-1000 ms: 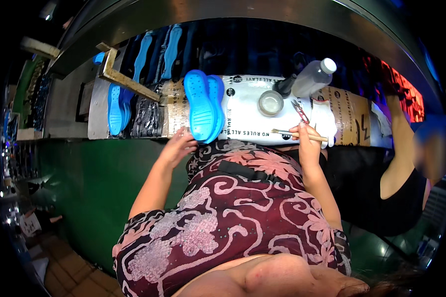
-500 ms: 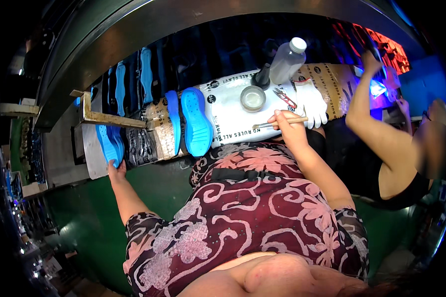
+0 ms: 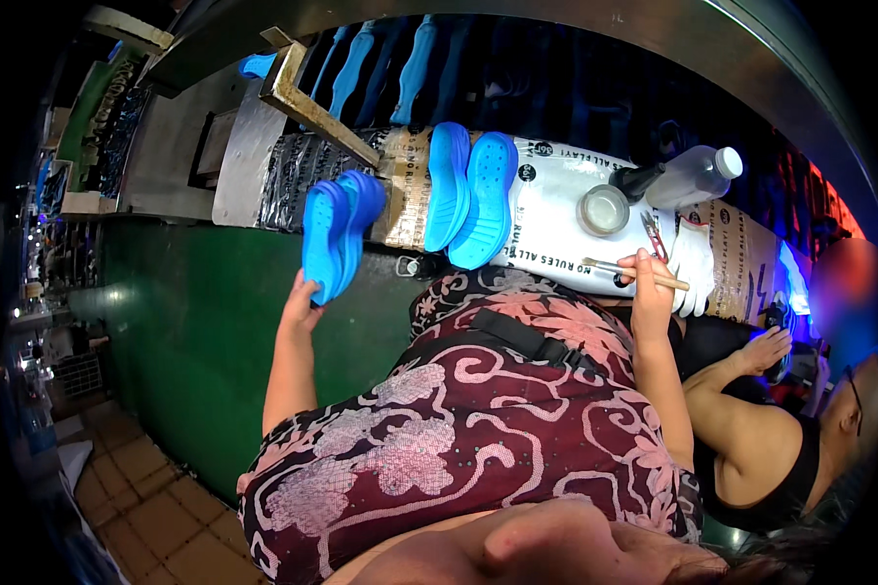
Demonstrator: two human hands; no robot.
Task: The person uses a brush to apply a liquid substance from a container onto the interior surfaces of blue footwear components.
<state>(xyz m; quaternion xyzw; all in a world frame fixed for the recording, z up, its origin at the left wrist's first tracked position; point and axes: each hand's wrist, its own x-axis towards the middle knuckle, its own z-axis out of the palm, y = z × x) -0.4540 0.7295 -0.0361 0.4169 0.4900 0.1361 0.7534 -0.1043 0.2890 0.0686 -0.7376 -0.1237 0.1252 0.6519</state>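
Observation:
My left hand [image 3: 300,304] grips a pair of blue foam clogs [image 3: 337,234] by their lower end, off the left edge of the bench. My right hand [image 3: 649,291] holds a thin wooden brush [image 3: 634,273] over the white printed sheet [image 3: 556,210] covering the bench. Two more blue clogs [image 3: 470,193] lie sole up side by side on that sheet, between my hands. A round open tin [image 3: 603,209] and a clear plastic bottle [image 3: 691,177] lying on its side sit just beyond my right hand.
A row of blue shoe parts [image 3: 390,58] hangs along the back. A brass-coloured bar [image 3: 317,107] juts over the bench's left end. A white glove [image 3: 695,268] lies on the sheet. Another person [image 3: 800,429] sits close on my right. The green bench front [image 3: 195,331] drops to a tiled floor.
My left hand reached down to the left and now lifts a pair of blue clogs. My right hand keeps the brush near the tin. The view has swung left.

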